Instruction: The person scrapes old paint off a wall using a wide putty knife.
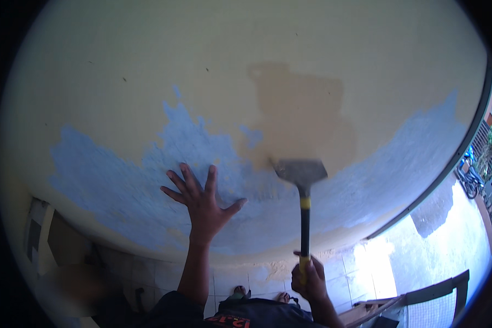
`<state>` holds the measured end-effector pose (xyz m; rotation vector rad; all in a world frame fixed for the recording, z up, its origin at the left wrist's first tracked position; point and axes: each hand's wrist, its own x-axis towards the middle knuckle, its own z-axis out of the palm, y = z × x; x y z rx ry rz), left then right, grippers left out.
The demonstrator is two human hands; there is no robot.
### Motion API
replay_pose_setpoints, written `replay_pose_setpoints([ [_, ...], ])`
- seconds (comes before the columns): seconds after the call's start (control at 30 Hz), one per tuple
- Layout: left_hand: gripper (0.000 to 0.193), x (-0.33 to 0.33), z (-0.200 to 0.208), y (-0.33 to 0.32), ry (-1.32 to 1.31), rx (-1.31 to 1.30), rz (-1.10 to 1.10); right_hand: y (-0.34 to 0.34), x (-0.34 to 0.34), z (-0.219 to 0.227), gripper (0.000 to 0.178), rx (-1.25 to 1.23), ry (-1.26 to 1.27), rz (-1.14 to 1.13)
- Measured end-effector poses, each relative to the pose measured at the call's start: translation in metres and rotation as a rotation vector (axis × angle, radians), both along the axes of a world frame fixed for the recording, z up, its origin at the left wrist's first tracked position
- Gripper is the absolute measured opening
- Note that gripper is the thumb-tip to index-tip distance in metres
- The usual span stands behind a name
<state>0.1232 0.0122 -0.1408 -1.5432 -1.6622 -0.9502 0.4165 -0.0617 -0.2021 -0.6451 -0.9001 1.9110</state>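
Observation:
My left hand [206, 206] rests on the wall with its fingers spread, over a patch where blue-grey shows through the cream paint. In my right hand [311, 280] is the lower end of a long-handled scraper [304, 218], black with yellow bands. Its wide, flat blade [300, 170] lies against the wall [147, 49], near the border between the bared patch [109, 172] and the cream paint. A brownish shadow falls on the paint above the blade.
Tiled floor [333, 270] runs along the wall's foot, with pale flakes lying on it. A framed mesh panel [432, 309] stands at the lower right. Beyond the wall's right edge, a motorbike [469, 177] is parked outside. A blurred shape [74, 284] sits at the lower left.

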Motion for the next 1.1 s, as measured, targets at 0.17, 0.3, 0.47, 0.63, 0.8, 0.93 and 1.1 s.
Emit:
replay_pose_setpoints([
  [0.17,0.111,-0.003,0.006,-0.009,-0.001,-0.019,0.056,-0.002,-0.01,0.012,0.051,0.01,-0.002,0.011],
  [0.3,0.112,0.006,0.002,0.006,0.048,0.001,0.024,-0.016,0.002,-0.014,0.05,-0.082,0.003,-0.051],
  [0.47,0.1,-0.002,0.002,-0.006,-0.05,-0.002,0.022,0.007,-0.026,0.033,0.053,0.081,-0.016,0.025],
  [0.63,0.111,0.004,0.005,0.006,0.044,0.029,0.048,-0.017,-0.004,-0.015,0.051,-0.04,-0.058,-0.059],
  [0.8,0.11,0.001,0.003,-0.004,0.01,0.0,0.044,0.018,-0.041,0.034,0.054,0.129,0.01,0.007],
  [0.93,0.105,0.001,0.004,-0.007,-0.022,0.007,-0.044,-0.021,-0.021,-0.013,0.057,-0.032,-0.049,-0.028],
  [1.1,0.1,-0.01,-0.004,-0.021,-0.049,-0.043,-0.114,0.001,-0.042,0.015,0.055,0.093,0.025,-0.002],
])
